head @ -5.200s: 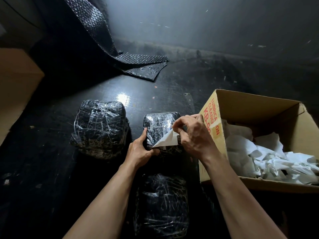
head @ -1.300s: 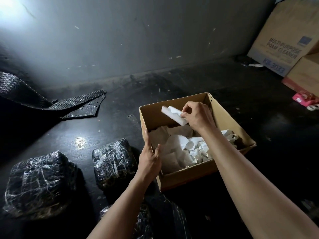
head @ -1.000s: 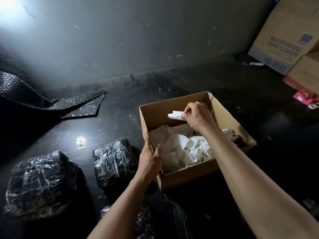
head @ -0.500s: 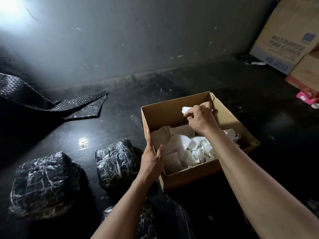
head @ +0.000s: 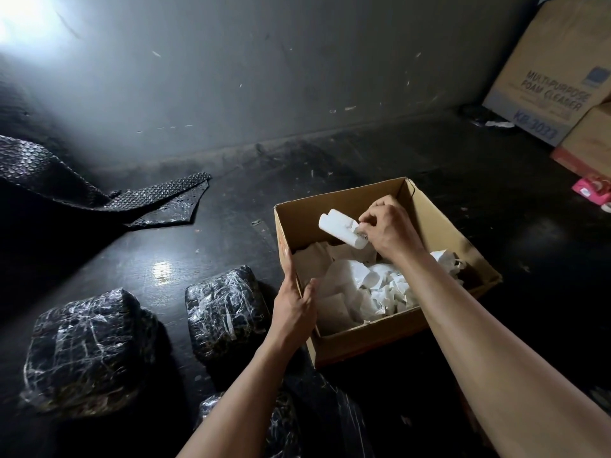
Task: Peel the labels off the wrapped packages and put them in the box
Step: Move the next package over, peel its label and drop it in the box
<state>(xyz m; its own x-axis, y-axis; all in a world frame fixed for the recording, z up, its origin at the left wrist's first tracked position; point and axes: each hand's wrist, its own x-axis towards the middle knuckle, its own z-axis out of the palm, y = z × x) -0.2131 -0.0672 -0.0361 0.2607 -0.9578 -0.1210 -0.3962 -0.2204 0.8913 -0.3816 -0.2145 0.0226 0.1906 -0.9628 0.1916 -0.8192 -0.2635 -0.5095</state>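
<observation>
So far a heap of peeled labels point(head: 373, 289) fills the box point(head: 463, 239), my right hand point(head: 386, 226) pinches a rolled label point(head: 340, 228) above it, my left hand point(head: 294, 305) grips its near-left wall, and three wrapped packages point(head: 224, 305) wait beside it.

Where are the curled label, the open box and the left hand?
curled label point(head: 337, 228), head view, middle of the white roll.
open box point(head: 340, 201), head view, inside of the far wall.
left hand point(head: 294, 309), head view, back of the hand.
</observation>
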